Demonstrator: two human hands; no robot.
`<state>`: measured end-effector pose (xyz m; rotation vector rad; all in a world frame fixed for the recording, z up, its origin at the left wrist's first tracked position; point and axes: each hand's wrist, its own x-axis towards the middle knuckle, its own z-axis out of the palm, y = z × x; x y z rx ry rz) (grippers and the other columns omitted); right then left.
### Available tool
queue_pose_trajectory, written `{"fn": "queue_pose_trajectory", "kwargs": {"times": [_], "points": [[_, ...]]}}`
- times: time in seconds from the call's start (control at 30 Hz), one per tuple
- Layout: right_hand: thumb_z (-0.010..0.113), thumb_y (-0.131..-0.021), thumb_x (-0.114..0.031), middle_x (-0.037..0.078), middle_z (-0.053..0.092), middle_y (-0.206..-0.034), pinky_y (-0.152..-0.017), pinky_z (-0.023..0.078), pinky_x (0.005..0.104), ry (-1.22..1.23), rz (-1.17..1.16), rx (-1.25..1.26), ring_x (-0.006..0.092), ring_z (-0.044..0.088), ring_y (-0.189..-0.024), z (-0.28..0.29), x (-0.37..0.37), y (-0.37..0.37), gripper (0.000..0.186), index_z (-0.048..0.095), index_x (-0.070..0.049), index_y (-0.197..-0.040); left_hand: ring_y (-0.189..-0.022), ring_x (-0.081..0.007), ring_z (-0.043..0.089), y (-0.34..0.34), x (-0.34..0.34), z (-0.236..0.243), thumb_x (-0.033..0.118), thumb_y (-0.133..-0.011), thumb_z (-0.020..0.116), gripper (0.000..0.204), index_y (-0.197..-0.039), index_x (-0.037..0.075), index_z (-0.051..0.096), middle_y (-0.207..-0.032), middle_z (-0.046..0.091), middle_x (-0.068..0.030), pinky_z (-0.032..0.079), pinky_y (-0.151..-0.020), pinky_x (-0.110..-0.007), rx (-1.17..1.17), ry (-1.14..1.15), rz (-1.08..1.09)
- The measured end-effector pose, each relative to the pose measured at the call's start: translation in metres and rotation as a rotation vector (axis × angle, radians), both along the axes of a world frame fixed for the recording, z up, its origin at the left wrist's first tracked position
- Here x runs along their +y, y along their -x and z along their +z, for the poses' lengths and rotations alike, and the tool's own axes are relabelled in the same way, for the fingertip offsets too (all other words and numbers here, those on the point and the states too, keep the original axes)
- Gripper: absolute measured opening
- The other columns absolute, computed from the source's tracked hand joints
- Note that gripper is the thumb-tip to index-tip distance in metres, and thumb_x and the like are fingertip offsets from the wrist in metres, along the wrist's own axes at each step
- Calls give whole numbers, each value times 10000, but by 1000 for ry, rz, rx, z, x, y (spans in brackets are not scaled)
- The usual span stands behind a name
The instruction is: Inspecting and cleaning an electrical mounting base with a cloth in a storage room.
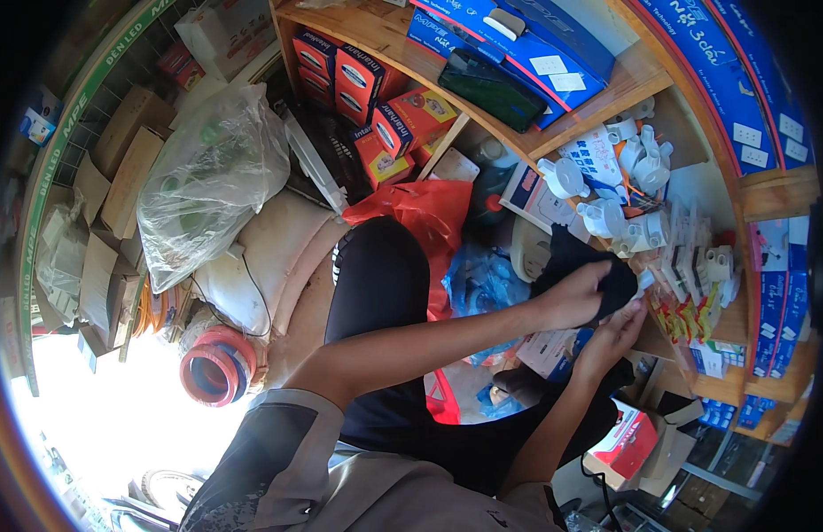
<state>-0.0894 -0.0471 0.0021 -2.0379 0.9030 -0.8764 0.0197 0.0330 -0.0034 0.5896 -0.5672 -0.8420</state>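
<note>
My left hand [574, 297] is closed on a black cloth [562, 257], which hangs in folds around its fingers. Just below it, my right hand [613, 335] has its fingers pinched together at a small white plastic piece [643, 281]. The cloth lies right against this piece, and part of the piece is hidden by cloth and fingers. Beside both hands, white plastic fittings [604, 217] sit on the wooden shelf, with more white pieces in clear packs [690, 266] to the right.
Wooden shelving [597, 115] holds blue boxes [518, 44], a dark phone [491, 89] and orange boxes [358, 80]. A red bag [420, 213] and a blue plastic bag [482, 284] lie by my knee. At left are a clear bag [216, 177] and hose coils [214, 368].
</note>
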Motion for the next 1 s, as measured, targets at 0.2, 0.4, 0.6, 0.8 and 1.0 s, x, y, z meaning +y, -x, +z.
{"fn": "queue_pose_trajectory", "kwargs": {"times": [0.2,0.4,0.6,0.8,1.0], "points": [[456,-1095,-370,68,594,-1190,-902,468,276,-270,-73,-289,123,579,-1047,1,7,-6,494,476,17,-1402,-866,-222,667,-11,10,5,67,-885,668,204,-1005,-83,600,-979,665,-217,513,-755,-357,-335,-133,122],[431,-1085,-409,-76,393,-855,-607,301,184,-336,-15,-121,20,344,-715,-7,7,-5,478,495,-59,-1405,-798,-418,668,-15,0,-9,9,-770,627,122,-863,-70,633,-854,678,-250,513,-737,-469,-558,-342,484],[451,-1075,-386,-28,537,-894,-689,428,212,-363,61,-208,54,519,-748,-6,-1,3,469,501,-39,-1387,-795,-510,569,-19,3,-5,-27,-708,613,92,-759,-78,557,-775,561,-312,461,-674,-502,-690,-298,483],[502,-1054,-397,152,659,-1246,-1005,495,335,-601,-52,-450,202,648,-1152,18,-25,10,450,533,-44,-1331,-1047,-396,575,-9,7,-7,25,-731,678,242,-934,-20,554,-988,592,-206,419,-882,-484,-857,-155,273],[514,-1044,-420,116,646,-1253,-965,498,317,-705,37,-555,186,641,-1140,15,-10,7,468,551,-50,-1329,-1050,-397,570,-12,8,-2,32,-744,678,250,-953,-7,548,-974,586,-188,420,-907,-462,-927,-125,341]]}}
